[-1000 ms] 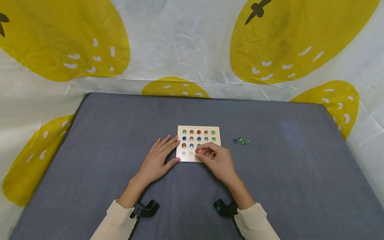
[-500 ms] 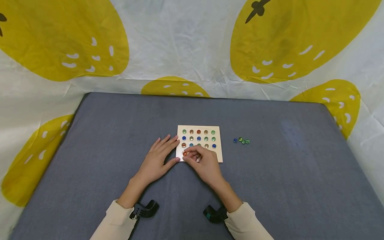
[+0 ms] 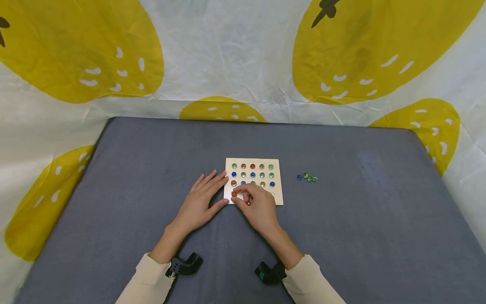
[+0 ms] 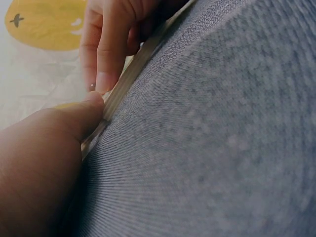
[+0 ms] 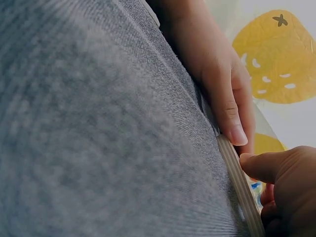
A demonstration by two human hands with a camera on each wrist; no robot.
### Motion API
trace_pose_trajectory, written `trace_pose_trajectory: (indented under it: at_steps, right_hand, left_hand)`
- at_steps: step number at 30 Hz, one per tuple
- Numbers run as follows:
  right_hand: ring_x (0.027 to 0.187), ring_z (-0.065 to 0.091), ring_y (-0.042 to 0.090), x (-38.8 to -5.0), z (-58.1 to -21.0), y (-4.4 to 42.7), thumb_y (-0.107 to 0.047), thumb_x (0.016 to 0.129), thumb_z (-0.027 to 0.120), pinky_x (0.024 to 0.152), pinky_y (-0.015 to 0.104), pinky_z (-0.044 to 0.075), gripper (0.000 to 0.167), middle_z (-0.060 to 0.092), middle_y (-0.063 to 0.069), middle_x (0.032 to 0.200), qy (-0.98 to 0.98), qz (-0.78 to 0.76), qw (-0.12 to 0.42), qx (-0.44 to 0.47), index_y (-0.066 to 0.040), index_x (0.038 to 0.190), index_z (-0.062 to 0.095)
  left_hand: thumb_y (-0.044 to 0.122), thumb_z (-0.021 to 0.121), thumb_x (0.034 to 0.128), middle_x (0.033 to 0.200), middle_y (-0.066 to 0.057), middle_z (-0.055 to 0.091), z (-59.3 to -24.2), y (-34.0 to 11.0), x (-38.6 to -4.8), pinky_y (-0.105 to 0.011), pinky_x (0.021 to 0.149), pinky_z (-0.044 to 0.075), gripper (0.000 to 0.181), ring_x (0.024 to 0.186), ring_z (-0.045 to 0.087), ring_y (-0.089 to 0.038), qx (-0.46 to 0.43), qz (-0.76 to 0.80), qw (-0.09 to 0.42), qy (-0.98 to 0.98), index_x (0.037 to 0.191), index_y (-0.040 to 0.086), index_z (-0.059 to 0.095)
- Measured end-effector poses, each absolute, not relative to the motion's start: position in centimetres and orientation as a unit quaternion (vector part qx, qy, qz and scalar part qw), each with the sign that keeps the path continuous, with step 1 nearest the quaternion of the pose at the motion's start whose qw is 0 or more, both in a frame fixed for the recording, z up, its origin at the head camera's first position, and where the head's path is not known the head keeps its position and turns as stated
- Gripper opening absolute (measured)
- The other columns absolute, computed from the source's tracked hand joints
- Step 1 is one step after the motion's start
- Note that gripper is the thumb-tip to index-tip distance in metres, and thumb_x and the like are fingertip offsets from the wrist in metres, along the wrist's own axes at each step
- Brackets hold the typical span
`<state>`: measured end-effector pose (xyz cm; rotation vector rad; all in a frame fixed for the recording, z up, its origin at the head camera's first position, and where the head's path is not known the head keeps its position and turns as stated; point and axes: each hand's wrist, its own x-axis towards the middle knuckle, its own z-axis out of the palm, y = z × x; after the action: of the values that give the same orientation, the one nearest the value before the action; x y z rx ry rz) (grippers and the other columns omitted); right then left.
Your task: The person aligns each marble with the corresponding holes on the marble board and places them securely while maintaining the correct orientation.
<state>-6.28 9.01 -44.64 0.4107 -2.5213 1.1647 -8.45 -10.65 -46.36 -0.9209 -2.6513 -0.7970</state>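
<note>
A small pale wooden board (image 3: 279, 199) lies on the grey cloth, with rows of round hollows holding green, orange, blue and amber glass marbles. My right hand (image 3: 260, 209) is over its front part, thumb and index finger pinching an orange marble (image 3: 233, 194) at the front-left hollow. Other front-row hollows are partly hidden under this hand. My left hand (image 3: 197, 207) lies with spread, straight fingers against the board's left edge, fingertips on it. In the right wrist view, the board's layered side edge (image 5: 240, 185) shows beneath the right thumb.
Several loose marbles (image 3: 312, 179), green and one blue, lie together right of the board. Black wrist devices (image 3: 184, 265) are strapped near both cream sleeves (image 3: 309, 280). Behind the table (image 3: 364, 211) hangs a white cloth (image 3: 228, 50) with big yellow fruit prints.
My right hand has moved left along the board's front row, carrying the orange marble to the leftmost hollow, where it now sits low. The left hand stays put.
</note>
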Motion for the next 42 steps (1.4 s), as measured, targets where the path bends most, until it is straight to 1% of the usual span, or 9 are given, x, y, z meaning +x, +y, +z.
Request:
trace_pose_trajectory:
  at_steps: [8,23,31,35,42]
  right_hand:
    - [0.051,0.037,0.004,-6.51,-44.62,8.9,-0.019,0.075,0.083,0.049,0.025,0.033,0.018,0.047,-0.006,0.06,-0.899,0.38,0.165,0.144,-0.015,0.09,0.073]
    - [0.051,0.036,0.003,-6.53,-44.81,9.0,-0.02,0.076,0.083,0.049,0.024,0.032,0.019,0.047,-0.006,0.061,-0.9,0.378,0.164,0.145,-0.015,0.091,0.073]
    - [0.05,0.036,0.001,-6.51,-44.88,9.06,-0.022,0.076,0.083,0.048,0.024,0.033,0.02,0.047,-0.009,0.061,-0.901,0.375,0.163,0.147,-0.016,0.093,0.074]
    - [0.05,0.035,0.0,-6.4,-44.94,9.11,-0.022,0.077,0.082,0.047,0.023,0.033,0.02,0.046,-0.011,0.061,-0.899,0.377,0.162,0.153,-0.016,0.095,0.074]
    - [0.05,0.035,0.0,-6.4,-44.95,9.18,-0.021,0.077,0.082,0.047,0.023,0.033,0.021,0.046,-0.011,0.061,-0.897,0.382,0.161,0.156,-0.015,0.096,0.074]
  left_hand:
    - [0.036,0.063,0.0922,0.149,-0.005,0.04,-46.34,-10.78,-8.57,-0.05,0.115,0.015,0.058,0.139,0.029,-0.028,-0.311,-0.272,0.109,-0.904,0.142,0.011,0.048]
    - [0.035,0.064,0.0914,0.149,-0.005,0.04,-46.53,-10.69,-8.61,-0.05,0.114,0.016,0.058,0.139,0.029,-0.029,-0.314,-0.274,0.114,-0.902,0.142,0.01,0.048]
    - [0.036,0.063,0.0923,0.147,-0.007,0.042,-46.57,-10.64,-8.62,-0.051,0.114,0.018,0.058,0.138,0.031,-0.031,-0.318,-0.274,0.124,-0.899,0.141,0.008,0.049]
    - [0.036,0.064,0.092,0.147,-0.006,0.042,-46.55,-10.65,-8.52,-0.051,0.114,0.018,0.058,0.138,0.031,-0.03,-0.317,-0.274,0.121,-0.9,0.142,0.009,0.048]
    - [0.034,0.065,0.0912,0.148,-0.006,0.042,-46.58,-10.63,-8.46,-0.05,0.114,0.016,0.059,0.139,0.03,-0.03,-0.315,-0.277,0.115,-0.901,0.142,0.01,0.048]
